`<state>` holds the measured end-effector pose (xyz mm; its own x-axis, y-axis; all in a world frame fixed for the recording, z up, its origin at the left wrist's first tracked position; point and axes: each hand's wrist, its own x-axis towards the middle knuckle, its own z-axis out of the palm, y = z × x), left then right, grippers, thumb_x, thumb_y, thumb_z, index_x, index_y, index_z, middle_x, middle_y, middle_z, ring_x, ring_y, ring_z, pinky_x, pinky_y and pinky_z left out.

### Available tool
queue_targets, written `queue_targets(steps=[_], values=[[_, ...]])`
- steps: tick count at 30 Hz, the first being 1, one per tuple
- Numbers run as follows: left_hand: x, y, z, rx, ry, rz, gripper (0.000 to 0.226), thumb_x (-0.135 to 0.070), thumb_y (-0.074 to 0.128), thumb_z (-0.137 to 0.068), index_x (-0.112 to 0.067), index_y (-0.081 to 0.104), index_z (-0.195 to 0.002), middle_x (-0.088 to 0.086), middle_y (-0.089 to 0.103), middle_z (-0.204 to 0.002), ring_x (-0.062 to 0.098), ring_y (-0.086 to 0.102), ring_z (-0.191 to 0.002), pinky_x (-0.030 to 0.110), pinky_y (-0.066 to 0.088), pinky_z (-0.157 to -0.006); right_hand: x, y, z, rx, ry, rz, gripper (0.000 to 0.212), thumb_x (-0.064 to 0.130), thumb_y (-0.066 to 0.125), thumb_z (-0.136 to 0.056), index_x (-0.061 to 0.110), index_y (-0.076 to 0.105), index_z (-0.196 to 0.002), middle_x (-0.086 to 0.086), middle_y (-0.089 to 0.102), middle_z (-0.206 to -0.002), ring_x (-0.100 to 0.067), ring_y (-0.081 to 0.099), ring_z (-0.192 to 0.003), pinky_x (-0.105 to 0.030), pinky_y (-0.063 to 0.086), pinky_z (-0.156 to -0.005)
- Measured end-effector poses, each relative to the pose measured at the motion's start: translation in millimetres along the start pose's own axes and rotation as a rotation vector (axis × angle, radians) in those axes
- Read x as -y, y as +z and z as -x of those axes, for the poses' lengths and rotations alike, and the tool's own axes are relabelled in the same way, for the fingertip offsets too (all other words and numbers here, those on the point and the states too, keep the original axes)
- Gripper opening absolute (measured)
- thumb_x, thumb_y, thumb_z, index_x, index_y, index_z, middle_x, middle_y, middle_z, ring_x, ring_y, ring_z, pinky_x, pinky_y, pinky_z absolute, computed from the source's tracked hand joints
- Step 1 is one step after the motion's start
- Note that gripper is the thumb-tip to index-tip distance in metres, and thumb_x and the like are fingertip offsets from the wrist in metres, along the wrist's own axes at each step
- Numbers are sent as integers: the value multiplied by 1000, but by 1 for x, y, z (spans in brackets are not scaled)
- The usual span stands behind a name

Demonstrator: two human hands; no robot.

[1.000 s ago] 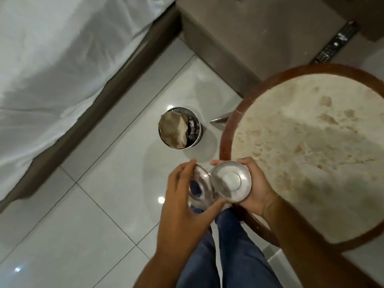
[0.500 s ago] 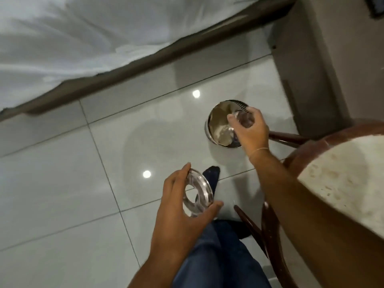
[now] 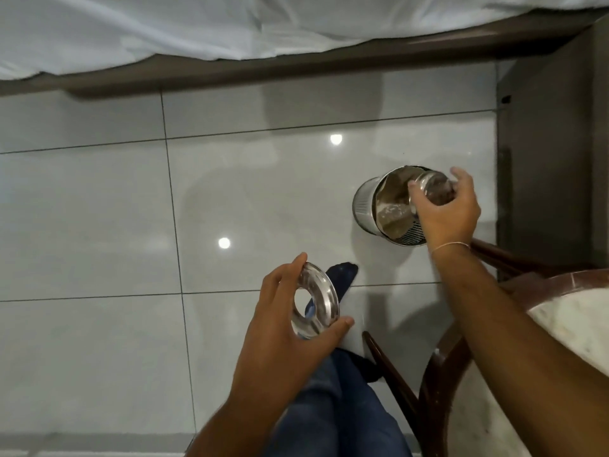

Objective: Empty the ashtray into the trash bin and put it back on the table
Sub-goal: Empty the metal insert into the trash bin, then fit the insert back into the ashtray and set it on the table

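Tipping the ashtray bowl (image 3: 434,192) over the mouth of the trash bin (image 3: 365,206): the right hand (image 3: 449,209) grips it by the rim, thumb on the near side, fingers curled over the far side, bowl turned on its side directly above the opening so that whatever falls should land inside. Whether the bowl has emptied cannot be told; its inside looks dark and blurred.

The left hand (image 3: 283,328) holds the ashtray's ring-shaped metal lid (image 3: 317,301) well apart from the bin, pinched on edge between thumb below and fingertips above. Held out of the way, probably, so the bowl can pour freely and the lid goes back on afterwards.

The bin is a small perforated steel can standing on the glossy tile floor (image 3: 99,225), with brown paper (image 3: 392,199) already filling much of it.

Round about: the round stone-topped table (image 3: 580,321) with its dark wooden rim at lower right, its legs splaying toward the bin; a bed with white sheet (image 3: 164,24) along the top; a dark cabinet (image 3: 553,159) at right. The person's sock (image 3: 342,275) sits between the hands. A table leg runs just beside the bin, under the right wrist; it crowds the way back to the table.
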<state>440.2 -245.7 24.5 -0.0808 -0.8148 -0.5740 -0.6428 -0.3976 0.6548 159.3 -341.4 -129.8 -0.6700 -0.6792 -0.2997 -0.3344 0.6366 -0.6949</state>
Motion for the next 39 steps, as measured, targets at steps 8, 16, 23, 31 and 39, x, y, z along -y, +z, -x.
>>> queue_targets(steps=[8, 16, 23, 31, 39], values=[[-4, 6, -5, 46, 29, -35, 101, -63, 83, -74, -41, 32, -158, -23, 45, -150, -9, 45, -135, -1, 37, -99, 3, 10, -1, 19, -79, 41, 70, 48, 91, -76, 24, 59, -134, -5, 69, -131, -20, 67, -117, -21, 56, -95], [-9, 9, -15, 87, 71, -71, 99, -68, 78, -71, -44, 34, -156, -24, 47, -146, -12, 46, -131, 11, 43, -101, 2, 17, -2, -31, -196, 46, 59, 44, 91, -76, 19, 60, -120, -2, 72, -115, -19, 68, -104, -25, 58, -89], [-23, 27, -32, 112, 129, -104, 101, -64, 79, -66, -43, 37, -156, -40, 40, -137, -21, 44, -125, 20, 46, -104, -17, 5, 3, 42, 254, -301, 62, 46, 91, -75, 25, 50, -116, -7, 74, -112, -31, 76, -99, -31, 66, -79], [-88, 72, -48, 260, 335, -94, 98, -67, 82, -70, -54, 31, -153, -42, 41, -139, -21, 44, -128, 5, 42, -98, -16, -117, 82, 299, 853, -1420, 67, 60, 54, -101, 10, 62, -145, -21, 75, -132, -36, 76, -116, -51, 63, -94], [-146, 163, 2, 673, 601, -290, 110, -77, 75, -68, -42, 28, -162, -24, 38, -153, -8, 42, -139, 4, 36, -107, -67, -204, 161, 229, 824, -1427, 58, 49, 59, -95, 8, 74, -132, -21, 76, -131, -31, 74, -117, -45, 59, -100]])
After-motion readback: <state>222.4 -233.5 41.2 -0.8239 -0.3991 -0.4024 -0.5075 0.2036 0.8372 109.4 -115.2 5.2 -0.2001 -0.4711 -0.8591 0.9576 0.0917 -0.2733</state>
